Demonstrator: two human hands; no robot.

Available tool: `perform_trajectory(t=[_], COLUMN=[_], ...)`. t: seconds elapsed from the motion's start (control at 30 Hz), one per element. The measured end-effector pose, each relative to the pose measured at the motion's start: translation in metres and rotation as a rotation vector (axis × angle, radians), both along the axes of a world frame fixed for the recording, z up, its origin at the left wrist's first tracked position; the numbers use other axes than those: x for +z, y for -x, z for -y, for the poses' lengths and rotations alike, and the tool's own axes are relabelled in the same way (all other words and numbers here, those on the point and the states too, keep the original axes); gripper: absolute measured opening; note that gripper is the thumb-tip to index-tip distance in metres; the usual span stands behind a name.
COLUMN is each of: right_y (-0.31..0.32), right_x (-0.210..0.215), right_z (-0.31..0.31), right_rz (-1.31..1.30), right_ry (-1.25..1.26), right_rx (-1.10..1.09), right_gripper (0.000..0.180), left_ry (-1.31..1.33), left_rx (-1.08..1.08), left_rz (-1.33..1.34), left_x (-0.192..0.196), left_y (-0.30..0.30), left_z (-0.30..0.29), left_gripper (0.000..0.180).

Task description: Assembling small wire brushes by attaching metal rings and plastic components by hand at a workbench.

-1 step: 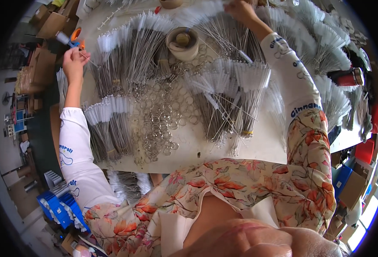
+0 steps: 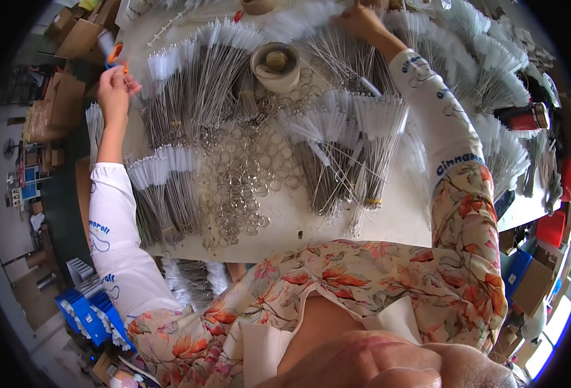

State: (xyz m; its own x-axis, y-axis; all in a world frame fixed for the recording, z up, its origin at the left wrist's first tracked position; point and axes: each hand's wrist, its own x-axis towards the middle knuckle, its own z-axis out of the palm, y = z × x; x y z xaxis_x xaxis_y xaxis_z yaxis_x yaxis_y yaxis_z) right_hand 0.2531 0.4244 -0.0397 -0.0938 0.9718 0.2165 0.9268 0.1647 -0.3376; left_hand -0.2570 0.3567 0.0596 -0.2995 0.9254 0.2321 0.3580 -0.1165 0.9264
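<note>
My left hand is raised at the table's left edge, beside an orange-handled tool. Its fingers are curled together; a thin sliver shows at the fingertips, too small to name. My right hand reaches to the far side, over white-bristled wire brushes. Its fingertips blur into the bristles, so its grip is unclear. Between my arms stand bundles of wire-stemmed brushes, with another group nearer the right. Loose metal rings lie heaped in the middle of the table.
A round pale container with a roll-like object inside stands behind the rings. More brushes crowd the right side, near a dark red cylinder. Cardboard boxes stand at the left, with blue crates lower down.
My right hand has shifted slightly left and nearer over the far brushes. My left hand has turned and moved a little right; the thin wire seen at its fingers is now less visible.
</note>
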Motion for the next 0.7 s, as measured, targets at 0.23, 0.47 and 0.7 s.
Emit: perform_trajectory(t=[0.23,0.47,0.7], right_y=[0.015,-0.132,-0.194], right_x=[0.034,0.128,0.029], right_z=[0.015,0.102,0.092], right_rz=[-0.401,-0.945,-0.471], right_ry=[-0.07,-0.445,-0.111], right_rx=[-0.121,-0.151,-0.446], right_gripper=[0.027,0.023,0.02], left_ry=[0.127,0.214,0.377], left_rx=[-0.392,-0.393,-0.296], left_rz=[-0.856,-0.762,-0.686], left_x=[-0.044,-0.032,-0.021], left_y=[-0.098,-0.1,-0.073], left_z=[0.007,0.014,0.027], left_gripper=[0.025,0.022,0.018])
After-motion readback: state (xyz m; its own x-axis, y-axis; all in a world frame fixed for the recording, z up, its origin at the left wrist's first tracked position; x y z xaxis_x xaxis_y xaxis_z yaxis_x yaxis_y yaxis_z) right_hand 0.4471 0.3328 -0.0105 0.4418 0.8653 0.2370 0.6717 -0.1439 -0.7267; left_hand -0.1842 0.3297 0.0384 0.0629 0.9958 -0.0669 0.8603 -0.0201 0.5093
